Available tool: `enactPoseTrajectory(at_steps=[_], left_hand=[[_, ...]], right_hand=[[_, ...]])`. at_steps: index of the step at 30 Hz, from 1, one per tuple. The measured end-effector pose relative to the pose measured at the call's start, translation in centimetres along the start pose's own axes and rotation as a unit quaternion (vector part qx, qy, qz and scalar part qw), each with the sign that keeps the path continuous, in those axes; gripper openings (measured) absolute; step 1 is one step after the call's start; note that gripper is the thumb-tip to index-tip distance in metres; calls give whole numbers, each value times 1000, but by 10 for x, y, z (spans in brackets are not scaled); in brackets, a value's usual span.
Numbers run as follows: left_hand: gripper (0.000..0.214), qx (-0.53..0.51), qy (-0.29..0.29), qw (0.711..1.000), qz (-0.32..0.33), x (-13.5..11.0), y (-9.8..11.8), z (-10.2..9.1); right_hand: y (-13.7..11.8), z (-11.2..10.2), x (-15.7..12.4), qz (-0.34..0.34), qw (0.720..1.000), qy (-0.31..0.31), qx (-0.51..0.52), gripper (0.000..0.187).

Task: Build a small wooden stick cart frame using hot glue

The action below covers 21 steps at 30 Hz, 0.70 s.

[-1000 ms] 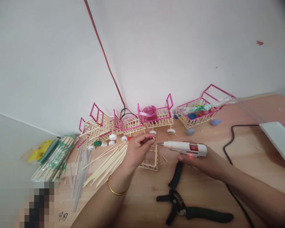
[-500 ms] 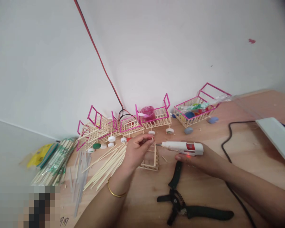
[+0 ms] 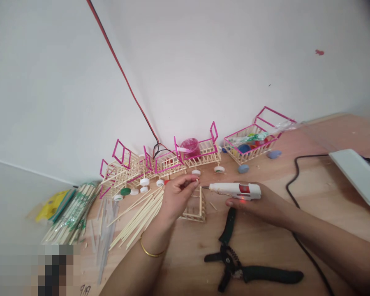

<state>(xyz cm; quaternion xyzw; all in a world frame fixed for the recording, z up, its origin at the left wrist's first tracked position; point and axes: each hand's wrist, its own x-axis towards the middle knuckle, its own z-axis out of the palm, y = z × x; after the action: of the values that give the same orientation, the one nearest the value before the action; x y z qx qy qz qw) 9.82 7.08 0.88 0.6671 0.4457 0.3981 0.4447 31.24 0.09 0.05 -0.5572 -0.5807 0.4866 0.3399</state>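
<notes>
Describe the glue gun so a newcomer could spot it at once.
On the wooden table, find the dark-handled pliers lying open. Just above them in view, the right hand holds the glue gun, nozzle toward the left hand. Its white body with a red patch and glowing red light sets it apart from the dark pliers.

On the wooden tabletop (image 3: 185, 255) rest pliers (image 3: 228, 261), loose sticks (image 3: 139, 216), translucent strips (image 3: 108, 238), a stick frame (image 3: 200, 203) and pink-trimmed carts (image 3: 203, 158).

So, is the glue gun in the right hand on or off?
On, it seems: a red light glows on the glue gun held in the right hand. Whether it is hot, I cannot tell.
</notes>
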Motion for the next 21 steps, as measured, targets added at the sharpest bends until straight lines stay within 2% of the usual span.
enactPoseTrajectory(at_steps=[8,12,21], left_hand=[[13,9,-12,1000,18,-1,0,-2],[14,39,-32,998,47,-1,1,-2],[12,86,-56,990,92,-3,5,-1]], right_hand=[[10,-5,3,-2,1000,8,-22,40],[5,-9,1,2,999,19,-38,38],[-1,-12,-1,-24,1000,16,-2,37]])
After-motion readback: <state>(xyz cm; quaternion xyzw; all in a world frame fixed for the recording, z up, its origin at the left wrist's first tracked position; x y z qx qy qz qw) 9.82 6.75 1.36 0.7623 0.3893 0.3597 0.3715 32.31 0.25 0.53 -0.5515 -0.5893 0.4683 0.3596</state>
